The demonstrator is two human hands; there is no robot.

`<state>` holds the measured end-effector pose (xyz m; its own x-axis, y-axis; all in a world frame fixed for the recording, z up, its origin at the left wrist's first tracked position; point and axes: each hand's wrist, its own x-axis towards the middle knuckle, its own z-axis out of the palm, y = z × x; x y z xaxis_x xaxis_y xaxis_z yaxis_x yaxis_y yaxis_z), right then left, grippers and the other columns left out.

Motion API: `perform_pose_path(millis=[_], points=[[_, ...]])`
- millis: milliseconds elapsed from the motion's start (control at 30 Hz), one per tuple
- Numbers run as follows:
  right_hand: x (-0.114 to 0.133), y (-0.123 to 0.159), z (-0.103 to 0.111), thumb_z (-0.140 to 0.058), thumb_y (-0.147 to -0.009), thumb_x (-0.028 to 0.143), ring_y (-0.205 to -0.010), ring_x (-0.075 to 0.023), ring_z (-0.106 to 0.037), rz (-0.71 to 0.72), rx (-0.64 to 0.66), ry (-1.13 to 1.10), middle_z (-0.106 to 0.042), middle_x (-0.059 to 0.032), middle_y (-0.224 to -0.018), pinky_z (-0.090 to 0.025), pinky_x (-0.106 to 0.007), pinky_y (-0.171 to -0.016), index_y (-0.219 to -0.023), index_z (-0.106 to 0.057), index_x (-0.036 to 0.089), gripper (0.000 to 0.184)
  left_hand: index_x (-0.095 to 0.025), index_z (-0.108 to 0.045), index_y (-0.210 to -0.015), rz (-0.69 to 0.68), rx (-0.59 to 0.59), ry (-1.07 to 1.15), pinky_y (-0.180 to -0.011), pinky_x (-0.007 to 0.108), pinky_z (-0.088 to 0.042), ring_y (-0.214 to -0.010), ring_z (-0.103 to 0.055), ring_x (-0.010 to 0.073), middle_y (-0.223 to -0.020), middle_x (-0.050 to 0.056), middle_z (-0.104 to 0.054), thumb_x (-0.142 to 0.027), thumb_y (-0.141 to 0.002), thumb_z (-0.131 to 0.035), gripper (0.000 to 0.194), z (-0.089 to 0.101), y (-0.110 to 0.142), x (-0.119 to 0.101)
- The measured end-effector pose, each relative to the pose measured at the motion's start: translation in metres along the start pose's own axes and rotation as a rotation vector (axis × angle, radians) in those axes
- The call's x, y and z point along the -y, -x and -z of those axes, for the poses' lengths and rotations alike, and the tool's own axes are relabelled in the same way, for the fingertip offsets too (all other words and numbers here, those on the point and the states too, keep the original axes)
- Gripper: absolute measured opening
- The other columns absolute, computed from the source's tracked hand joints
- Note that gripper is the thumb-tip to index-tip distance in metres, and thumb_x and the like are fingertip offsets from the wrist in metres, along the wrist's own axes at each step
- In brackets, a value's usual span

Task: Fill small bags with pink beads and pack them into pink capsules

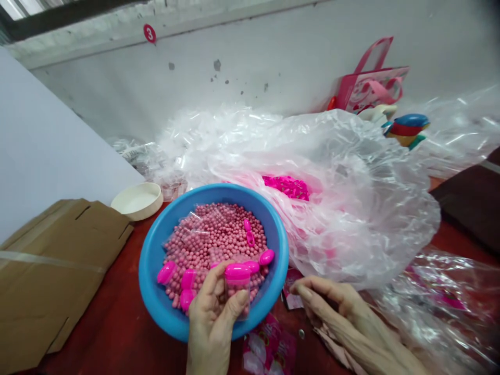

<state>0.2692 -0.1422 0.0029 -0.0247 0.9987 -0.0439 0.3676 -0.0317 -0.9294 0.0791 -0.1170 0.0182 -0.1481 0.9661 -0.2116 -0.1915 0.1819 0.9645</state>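
Observation:
My left hand [213,315] is closed round a small clear container with a bright pink cap [237,278], held over the near rim of a blue bowl [156,302]. The bowl is full of small pink beads [219,234], with several pink-capped containers lying among them. My right hand [336,307] rests on the red table to the right of the bowl, fingers bent and pinched on small pink printed packets [292,298].
A large crumpled clear plastic bag [344,198] holding bright pink pieces [287,186] lies behind the bowl. Flattened cardboard [47,271] sits at left, a white lid [137,200] beyond it. A pink gift bag [371,86] and coloured toys [406,127] stand by the wall.

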Motion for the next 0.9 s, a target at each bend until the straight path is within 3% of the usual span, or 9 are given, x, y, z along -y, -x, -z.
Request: perform_pose_path(millis=[100, 200, 333, 433, 567, 700, 800, 900], points=[[0.024, -0.028, 0.003, -0.044, -0.093, 0.036, -0.058, -0.0133, -0.059, 0.155, -0.073, 0.141, -0.066, -0.0003, -0.070, -0.046, -0.023, -0.052, -0.082, -0.063, 0.019, 0.028, -0.019, -0.063, -0.102, -0.151, 0.060, -0.190, -0.072, 0.025, -0.055, -0.084, -0.068, 0.0191, -0.091, 0.003, -0.073, -0.025, -0.074, -0.068, 0.029, 0.005, -0.009, 0.000], [0.033, -0.066, 0.000, -0.039, -0.095, 0.022, -0.073, -0.0147, -0.064, 0.324, -0.152, 0.543, -0.068, -0.0047, -0.085, -0.050, -0.024, -0.067, -0.094, -0.061, 0.015, 0.023, -0.019, -0.062, -0.096, -0.232, 0.157, -0.426, -0.078, 0.029, -0.051, -0.088, -0.066, 0.0209, -0.091, 0.003, -0.071, -0.019, -0.079, -0.060, 0.018, 0.010, -0.022, -0.005], [0.023, -0.115, -0.019, -0.043, -0.093, 0.015, -0.094, -0.0189, -0.061, 0.363, -0.030, 0.752, -0.066, -0.0097, -0.100, -0.047, -0.032, -0.084, -0.105, -0.059, 0.012, 0.019, -0.019, -0.056, -0.086, -0.301, 0.221, -0.582, -0.072, 0.029, -0.048, -0.079, -0.062, 0.0188, -0.083, 0.002, -0.064, -0.014, -0.080, -0.053, 0.009, 0.004, -0.044, -0.016], [0.011, -0.136, -0.036, -0.052, -0.092, 0.023, -0.089, -0.0184, -0.063, 0.346, 0.102, 0.902, -0.065, -0.0064, -0.096, -0.051, -0.037, -0.080, -0.100, -0.061, 0.012, 0.016, -0.019, -0.054, -0.087, -0.358, 0.301, -0.640, -0.068, 0.026, -0.046, -0.075, -0.059, 0.0164, -0.080, 0.001, -0.061, -0.005, -0.076, -0.045, 0.019, -0.007, -0.060, -0.015], [0.005, -0.144, -0.045, -0.056, -0.090, 0.030, -0.090, -0.0182, -0.062, 0.320, 0.252, 1.032, -0.062, -0.0055, -0.105, -0.052, -0.039, -0.078, -0.107, -0.059, 0.015, 0.023, -0.019, -0.058, -0.079, -0.402, 0.444, -0.741, -0.067, 0.027, -0.046, -0.071, -0.058, 0.0162, -0.073, 0.001, -0.062, 0.001, -0.071, -0.038, 0.029, -0.016, -0.071, 0.000], [0.011, -0.143, -0.043, -0.055, -0.091, 0.029, -0.093, -0.0191, -0.062, 0.287, 0.314, 1.107, -0.062, -0.0064, -0.107, -0.052, -0.040, -0.080, -0.108, -0.058, 0.014, 0.023, -0.017, -0.064, -0.082, -0.474, 0.557, -0.845, -0.072, 0.028, -0.048, -0.077, -0.062, 0.0181, -0.081, 0.004, -0.068, 0.001, -0.071, -0.037, 0.034, -0.010, -0.075, 0.004], [0.014, -0.144, -0.044, -0.055, -0.091, 0.030, -0.093, -0.0192, -0.062, 0.265, 0.329, 1.128, -0.062, -0.0065, -0.108, -0.052, -0.040, -0.080, -0.109, -0.058, 0.014, 0.024, -0.018, -0.065, -0.093, -0.540, 0.547, -0.943, -0.083, 0.030, -0.047, -0.089, -0.062, 0.0185, -0.094, 0.004, -0.069, 0.004, -0.070, -0.038, 0.042, -0.001, -0.091, -0.006], [0.014, -0.147, -0.047, -0.056, -0.091, 0.030, -0.093, -0.0190, -0.062, 0.253, 0.347, 1.118, -0.061, -0.0066, -0.108, -0.052, -0.039, -0.079, -0.109, -0.058, 0.015, 0.025, -0.016, -0.063, -0.099, -0.594, 0.457, -1.092, -0.088, 0.036, -0.046, -0.095, -0.061, 0.0200, -0.100, 0.006, -0.067, 0.000, -0.078, -0.047, 0.031, 0.003, -0.127, -0.017]])
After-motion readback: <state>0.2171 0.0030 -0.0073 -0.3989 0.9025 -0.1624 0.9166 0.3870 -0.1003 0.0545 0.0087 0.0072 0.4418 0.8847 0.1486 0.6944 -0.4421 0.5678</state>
